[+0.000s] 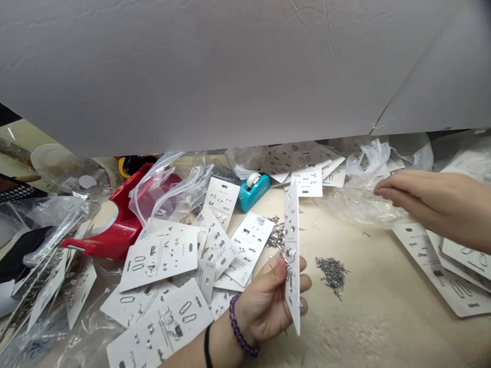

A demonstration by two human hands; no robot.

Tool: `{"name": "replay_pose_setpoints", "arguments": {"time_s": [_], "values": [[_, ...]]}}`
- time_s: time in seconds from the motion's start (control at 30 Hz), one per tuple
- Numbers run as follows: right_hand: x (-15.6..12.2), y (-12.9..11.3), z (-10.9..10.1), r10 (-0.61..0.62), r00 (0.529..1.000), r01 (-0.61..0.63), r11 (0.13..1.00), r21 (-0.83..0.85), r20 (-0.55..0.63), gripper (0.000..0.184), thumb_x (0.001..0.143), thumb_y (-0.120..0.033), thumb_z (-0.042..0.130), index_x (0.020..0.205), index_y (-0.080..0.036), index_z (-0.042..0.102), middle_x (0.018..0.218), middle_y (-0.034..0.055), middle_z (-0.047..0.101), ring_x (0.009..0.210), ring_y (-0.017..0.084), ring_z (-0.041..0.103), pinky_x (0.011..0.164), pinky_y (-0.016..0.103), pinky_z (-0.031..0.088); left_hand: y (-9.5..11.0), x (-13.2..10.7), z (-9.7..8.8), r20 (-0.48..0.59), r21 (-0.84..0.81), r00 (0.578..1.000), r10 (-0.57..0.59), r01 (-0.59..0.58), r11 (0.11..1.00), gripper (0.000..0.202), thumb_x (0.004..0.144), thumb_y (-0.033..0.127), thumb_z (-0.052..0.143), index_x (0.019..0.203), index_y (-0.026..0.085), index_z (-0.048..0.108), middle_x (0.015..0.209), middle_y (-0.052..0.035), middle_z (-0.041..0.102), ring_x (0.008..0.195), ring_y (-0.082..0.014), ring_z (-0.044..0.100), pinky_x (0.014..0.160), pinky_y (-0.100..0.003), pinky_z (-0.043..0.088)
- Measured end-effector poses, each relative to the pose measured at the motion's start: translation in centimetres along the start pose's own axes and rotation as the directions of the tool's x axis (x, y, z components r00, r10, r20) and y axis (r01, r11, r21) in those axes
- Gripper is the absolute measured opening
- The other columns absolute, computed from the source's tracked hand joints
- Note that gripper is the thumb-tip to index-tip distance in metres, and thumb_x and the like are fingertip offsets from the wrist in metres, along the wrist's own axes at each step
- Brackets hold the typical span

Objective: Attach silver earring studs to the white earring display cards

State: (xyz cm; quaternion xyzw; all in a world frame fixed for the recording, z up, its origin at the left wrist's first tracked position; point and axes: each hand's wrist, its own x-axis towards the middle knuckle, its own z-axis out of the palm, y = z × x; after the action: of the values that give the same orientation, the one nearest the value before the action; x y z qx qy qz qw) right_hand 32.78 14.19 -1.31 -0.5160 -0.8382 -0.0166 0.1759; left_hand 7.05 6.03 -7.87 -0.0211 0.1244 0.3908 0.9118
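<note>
My left hand (264, 301), with a purple bead bracelet and a black band at the wrist, grips a white earring card (292, 255) turned nearly edge-on. The thumb presses on its front near a small ring, and the fingers lie behind it. At the right, my right hand (418, 197) hovers near clear plastic bags (360, 197), its fingers pressed together; whatever they may hold is hidden. A small pile of silver metal pieces (332, 275) lies between the hands. Another pile (276, 232) is partly behind the held card.
Overlapping earring cards (161, 327) cover the left side. Behind them are a red plastic holder (115, 230) and a teal tape dispenser (253, 191). More cards (441, 271) are stacked at the right. A large white panel (230, 76) spans the top.
</note>
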Motion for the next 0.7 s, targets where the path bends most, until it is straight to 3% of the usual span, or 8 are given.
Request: {"name": "replay_pose_setpoints", "arguments": {"time_s": [0.07,0.1,0.27,0.37,0.5,0.7], "values": [[0.2,-3.3,-0.2,-0.2,0.977,0.209,0.968,0.135,-0.079,0.025,0.091,-0.028,0.039,0.083,-0.016,0.059,0.074,0.0045,0.061,0.062,0.011,0.056,0.053,0.024,0.041,0.0,0.0,0.1,-0.018,-0.008,1.0,-0.011,0.01,1.0,0.009,0.071,0.015,0.064,0.073,0.013,0.055,0.059,0.0055,0.038,0.046,-0.0019,0.039,0.037,-0.01,0.037],[0.2,-4.8,0.0,-0.24,0.966,0.255,0.942,0.218,-0.094,0.019,0.09,-0.024,0.041,0.085,-0.016,0.058,0.076,0.0045,0.061,0.066,0.011,0.056,0.056,0.023,0.042,0.1,0.0,0.1,-0.025,-0.011,1.0,-0.009,0.009,1.0,0.01,0.071,0.014,0.064,0.073,0.013,0.055,0.059,0.0057,0.037,0.046,-0.0019,0.038,0.037,-0.01,0.036],[-0.5,-10.0,2.4,-0.235,0.972,0.173,0.771,0.613,0.021,0.011,0.085,-0.013,0.05,0.085,-0.018,0.059,0.076,-0.001,0.06,0.067,0.007,0.055,0.059,0.018,0.044,0.4,-0.2,0.0,-0.026,-0.026,1.0,-0.012,0.011,1.0,0.014,0.07,0.018,0.066,0.077,0.015,0.054,0.063,0.005,0.04,0.05,-0.004,0.042,0.037,-0.012,0.034],[-1.0,-11.2,3.3,-0.234,0.972,0.145,0.71,0.689,0.036,0.015,0.085,-0.009,0.047,0.089,-0.017,0.059,0.08,0.0005,0.06,0.071,0.008,0.056,0.063,0.018,0.045,0.6,-0.4,0.0,-0.061,-0.042,0.998,-0.007,0.004,0.999,0.018,0.067,0.02,0.068,0.078,0.017,0.054,0.064,0.0049,0.04,0.051,-0.0047,0.043,0.036,-0.012,0.03],[-1.2,-11.7,4.2,-0.227,0.973,0.193,0.701,0.687,-0.041,0.016,0.085,-0.007,0.046,0.09,-0.014,0.059,0.078,0.0027,0.059,0.07,0.009,0.055,0.063,0.019,0.045,0.9,-0.5,0.5,-0.092,-0.064,0.996,0.012,-0.018,0.998,0.02,0.065,0.021,0.069,0.075,0.017,0.052,0.064,0.005,0.041,0.05,-0.0048,0.043,0.035,-0.013,0.024],[-1.5,-12.0,5.1,-0.22,0.958,0.285,0.686,0.67,-0.183,0.016,0.085,-0.008,0.049,0.095,-0.014,0.059,0.081,0.0033,0.061,0.072,0.008,0.057,0.064,0.018,0.047,1.0,-0.6,1.0,-0.159,0.01,0.987,0.015,-0.013,1.0,0.027,0.06,0.02,0.072,0.072,0.015,0.049,0.061,0.0065,0.038,0.047,-0.0033,0.04,0.043,-0.017,0.031]]}}
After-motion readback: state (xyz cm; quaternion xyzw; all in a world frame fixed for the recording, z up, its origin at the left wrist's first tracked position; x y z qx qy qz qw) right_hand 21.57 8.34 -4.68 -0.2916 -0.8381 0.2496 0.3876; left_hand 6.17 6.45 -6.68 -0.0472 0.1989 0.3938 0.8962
